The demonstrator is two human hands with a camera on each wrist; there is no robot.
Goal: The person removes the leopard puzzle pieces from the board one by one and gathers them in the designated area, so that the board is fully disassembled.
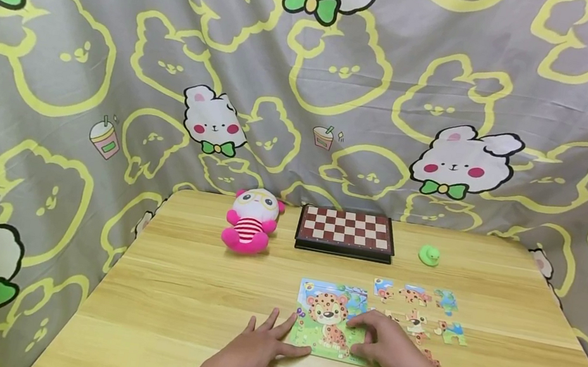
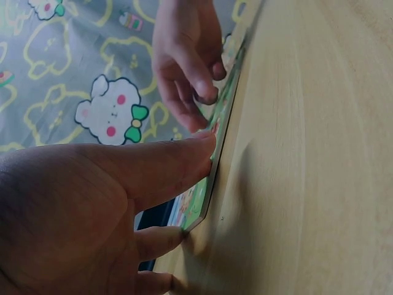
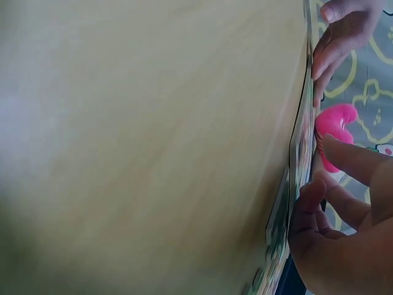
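A jigsaw puzzle [image 1: 328,309] with a cartoon spotted cub lies flat on the wooden table. My left hand [image 1: 255,354] is spread at its lower left, and fingertips touch the puzzle's edge and corner in the left wrist view. Over the puzzle's right side, my right hand [image 1: 393,348] has its index finger and thumb apart, with the fingertips at the picture. No piece shows between them in the right wrist view. Several loose puzzle pieces [image 1: 416,321] lie to the right of the puzzle, some partly hidden behind the right hand.
Behind the puzzle sits a checkered board game box [image 1: 346,228]. A pink and white plush toy [image 1: 250,221] is to its left, and a small green toy duck [image 1: 429,255] to its right. Patterned grey curtain [image 1: 310,83] surrounds the back and sides of the table [image 1: 167,292].
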